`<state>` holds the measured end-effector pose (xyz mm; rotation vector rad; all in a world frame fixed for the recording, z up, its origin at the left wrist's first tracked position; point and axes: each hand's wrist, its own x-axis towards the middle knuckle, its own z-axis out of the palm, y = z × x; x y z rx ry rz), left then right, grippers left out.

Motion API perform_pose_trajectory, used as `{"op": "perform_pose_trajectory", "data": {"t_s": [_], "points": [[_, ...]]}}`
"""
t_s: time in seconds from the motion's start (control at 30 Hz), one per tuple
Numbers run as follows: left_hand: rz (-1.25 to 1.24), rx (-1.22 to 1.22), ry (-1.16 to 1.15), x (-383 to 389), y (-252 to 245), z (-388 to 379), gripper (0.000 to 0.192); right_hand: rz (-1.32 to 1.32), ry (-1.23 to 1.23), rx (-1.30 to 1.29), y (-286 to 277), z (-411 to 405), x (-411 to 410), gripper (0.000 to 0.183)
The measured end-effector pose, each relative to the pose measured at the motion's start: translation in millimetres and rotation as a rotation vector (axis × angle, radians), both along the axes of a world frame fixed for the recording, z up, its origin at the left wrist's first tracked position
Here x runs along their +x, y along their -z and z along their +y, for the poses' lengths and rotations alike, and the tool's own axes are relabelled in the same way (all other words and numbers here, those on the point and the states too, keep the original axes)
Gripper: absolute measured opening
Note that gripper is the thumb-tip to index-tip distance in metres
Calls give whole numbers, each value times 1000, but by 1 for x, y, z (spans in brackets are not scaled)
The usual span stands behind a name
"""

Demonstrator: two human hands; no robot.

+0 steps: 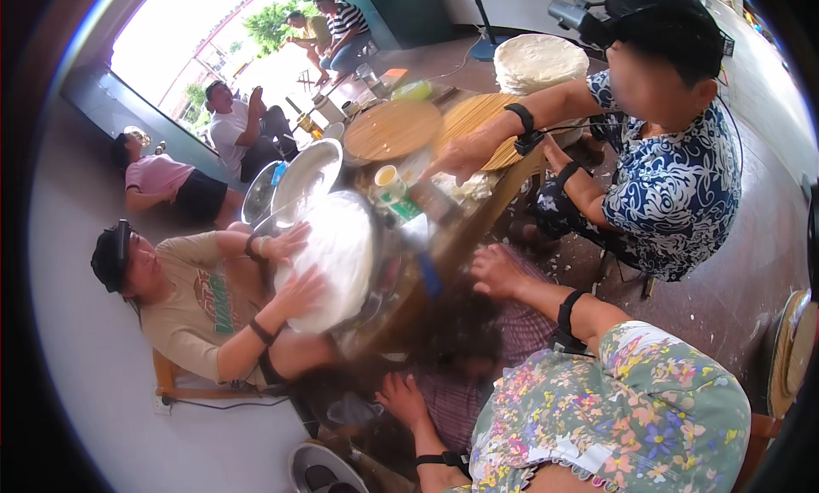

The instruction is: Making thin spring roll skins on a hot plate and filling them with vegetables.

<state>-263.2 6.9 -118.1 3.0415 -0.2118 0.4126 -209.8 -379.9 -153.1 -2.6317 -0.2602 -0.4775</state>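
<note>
My left hand [403, 398] rests on my left knee, fingers spread, holding nothing. Bent over the plaid cloth on my other knee, my right hand [496, 272] is also without an object. In front of me stands a low wooden table [492, 218]. At its left end, a large round white dough sheet [339, 256] lies on a dark round pan, with a co-worker's two hands flat on it. Between that sheet and my right hand lies a blurred tool with a blue handle [429, 274]. A green-and-white paper cup [397, 192] is on the table beyond it.
Two round wooden boards [393, 129] and a metal basin [313, 173] are farther back. A second co-worker's hand [464, 157] points over the table. Behind it rises a stack of white round sheets [540, 61]. A metal pot [326, 470] stands by my left side.
</note>
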Motion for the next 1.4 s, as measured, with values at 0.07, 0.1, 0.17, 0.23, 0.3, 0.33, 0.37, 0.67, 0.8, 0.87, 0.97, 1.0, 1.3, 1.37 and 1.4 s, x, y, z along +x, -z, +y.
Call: {"op": "perform_pose_trajectory", "data": {"t_s": [0.07,0.1,0.17,0.23,0.3,0.33,0.37,0.67,0.8,0.87,0.97,1.0,1.3,1.37,1.4], "points": [[28,0,8,1,-4,-2,36,-1,-4,-5,-1,1,-1,34],[31,3,-10,1,-3,0,36,-3,13,-15,0,1,-1,34],[17,7,17,3,1,4,36,15,-2,-37,-1,3,1,37],[3,13,17,5,1,4,35,28,-1,-55,1,2,4,38],[-14,17,21,8,1,4,35,-23,-11,-53,1,3,3,32],[-8,18,21,7,1,3,34,-13,-8,-48,1,4,3,32],[-5,16,27,9,0,1,34,-5,2,-45,0,2,2,32],[-60,38,48,19,29,20,34,7,19,-60,5,13,3,36],[-64,29,54,21,37,25,34,17,23,-83,8,17,3,37],[-65,11,56,21,39,25,35,6,30,-85,10,16,3,37],[-81,9,76,22,43,29,35,-9,31,-92,10,20,2,37],[-82,7,80,22,42,28,35,-9,31,-97,10,20,1,37],[-40,-14,68,20,50,33,36,-7,53,-121,12,25,-4,37],[-43,-31,77,21,56,38,37,-9,50,-128,11,29,-5,37],[-46,-35,86,22,59,38,37,-8,48,-137,12,29,-5,37]]}}
